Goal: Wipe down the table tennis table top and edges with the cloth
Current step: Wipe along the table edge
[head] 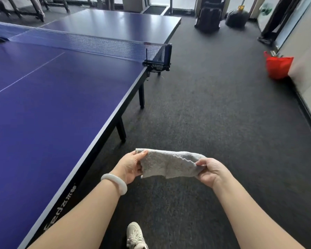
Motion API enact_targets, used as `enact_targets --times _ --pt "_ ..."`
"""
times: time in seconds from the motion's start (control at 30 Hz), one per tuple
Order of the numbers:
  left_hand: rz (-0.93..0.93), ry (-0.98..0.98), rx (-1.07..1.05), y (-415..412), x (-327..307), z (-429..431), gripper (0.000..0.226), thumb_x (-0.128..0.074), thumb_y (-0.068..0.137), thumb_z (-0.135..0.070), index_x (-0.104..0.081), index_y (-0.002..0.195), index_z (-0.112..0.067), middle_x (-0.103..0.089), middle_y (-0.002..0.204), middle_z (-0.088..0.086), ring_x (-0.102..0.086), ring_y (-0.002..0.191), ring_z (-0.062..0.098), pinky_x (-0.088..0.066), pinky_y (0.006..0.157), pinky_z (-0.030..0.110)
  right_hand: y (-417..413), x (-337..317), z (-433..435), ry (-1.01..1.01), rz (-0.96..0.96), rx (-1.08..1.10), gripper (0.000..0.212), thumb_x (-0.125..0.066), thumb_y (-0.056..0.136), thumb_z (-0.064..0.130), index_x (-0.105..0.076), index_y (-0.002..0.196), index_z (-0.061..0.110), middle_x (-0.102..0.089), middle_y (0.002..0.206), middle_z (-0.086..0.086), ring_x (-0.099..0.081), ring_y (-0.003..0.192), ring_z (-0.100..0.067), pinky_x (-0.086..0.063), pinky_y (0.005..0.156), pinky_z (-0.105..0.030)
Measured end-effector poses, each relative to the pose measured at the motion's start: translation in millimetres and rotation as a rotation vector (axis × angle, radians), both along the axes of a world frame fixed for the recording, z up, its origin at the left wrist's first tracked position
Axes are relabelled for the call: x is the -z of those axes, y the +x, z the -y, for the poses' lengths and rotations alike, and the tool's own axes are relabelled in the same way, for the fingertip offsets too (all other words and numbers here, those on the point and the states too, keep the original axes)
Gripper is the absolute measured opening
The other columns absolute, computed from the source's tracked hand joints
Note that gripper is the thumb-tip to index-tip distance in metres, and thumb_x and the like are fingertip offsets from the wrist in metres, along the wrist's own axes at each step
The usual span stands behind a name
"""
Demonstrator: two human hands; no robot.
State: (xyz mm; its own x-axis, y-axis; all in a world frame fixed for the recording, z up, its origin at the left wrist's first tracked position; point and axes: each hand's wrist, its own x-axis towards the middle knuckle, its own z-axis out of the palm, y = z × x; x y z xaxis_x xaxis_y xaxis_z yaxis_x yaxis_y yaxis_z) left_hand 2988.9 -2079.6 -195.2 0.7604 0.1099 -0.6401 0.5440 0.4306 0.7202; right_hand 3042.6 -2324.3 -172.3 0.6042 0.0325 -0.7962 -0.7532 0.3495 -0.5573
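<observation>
A grey cloth [169,163] is stretched between both hands, over the carpet to the right of the table. My left hand [130,165], with a white bangle on the wrist, pinches its left end. My right hand [211,170] grips its right end. The blue table tennis table [52,105] fills the left side, and its dark side edge [104,131] runs diagonally just left of my left hand. The cloth does not touch the table.
A net [90,43] crosses the table, clamped by a black post [160,60] at the side edge. Black table legs [121,131] stand under the edge. Dark grey carpet lies to the right. A red bag [277,66] sits by the right wall, with black bags [209,17] farther back.
</observation>
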Motion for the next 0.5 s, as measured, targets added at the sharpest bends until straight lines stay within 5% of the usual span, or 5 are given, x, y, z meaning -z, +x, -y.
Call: enact_targets --times 0.07,0.17,0.27,0.37,0.5 --pt "0.072 0.062 -0.041 -13 -12 10 0.007 -0.063 0.094 -0.020 -0.068 0.097 -0.016 -0.071 0.085 0.003 -0.067 0.075 0.018 -0.054 0.067 0.033 -12 1 13 -0.047 0.035 -0.032 0.054 -0.030 0.059 -0.021 -0.060 0.096 0.004 -0.062 0.076 -0.012 -0.054 0.066 -0.024 -0.041 0.045 -0.019" --pt "0.152 0.196 -0.064 -44 -30 21 0.008 -0.064 0.094 -0.018 -0.070 0.095 -0.014 -0.073 0.081 0.002 -0.067 0.072 0.014 -0.053 0.062 0.027 -37 0 27 -0.200 0.206 -0.228 0.050 -0.029 0.073 -0.023 -0.064 0.088 0.009 -0.062 0.064 -0.002 -0.050 0.065 -0.018 -0.027 0.056 -0.024" --pt "0.126 0.416 -0.110 -90 -38 25 0.001 -0.066 0.093 -0.014 -0.067 0.093 -0.014 -0.072 0.088 0.005 -0.066 0.076 0.015 -0.051 0.064 0.027 -68 5 33 -0.180 0.307 -0.306 0.052 -0.035 0.076 -0.025 -0.058 0.105 0.013 -0.061 0.089 -0.002 -0.055 0.076 -0.016 -0.040 0.060 -0.026" --pt "0.048 0.586 -0.207 -138 -37 17 0.020 -0.070 0.089 -0.017 -0.061 0.107 -0.018 -0.066 0.101 0.004 -0.064 0.089 0.020 -0.054 0.079 0.039 -97 12 28 -0.143 0.369 -0.336 0.065 -0.037 0.073 -0.028 -0.060 0.115 0.017 -0.062 0.104 -0.005 -0.055 0.082 -0.019 -0.044 0.060 -0.025" --pt "0.053 0.443 -0.166 -185 -42 5 0.023 -0.061 0.095 -0.007 -0.067 0.115 -0.015 -0.063 0.087 0.008 -0.063 0.071 0.016 -0.055 0.064 0.030 -128 12 18 -0.125 0.444 -0.479 0.057 -0.040 0.072 -0.027 -0.075 0.096 0.010 -0.069 0.084 -0.003 -0.053 0.070 -0.014 -0.043 0.054 -0.016"
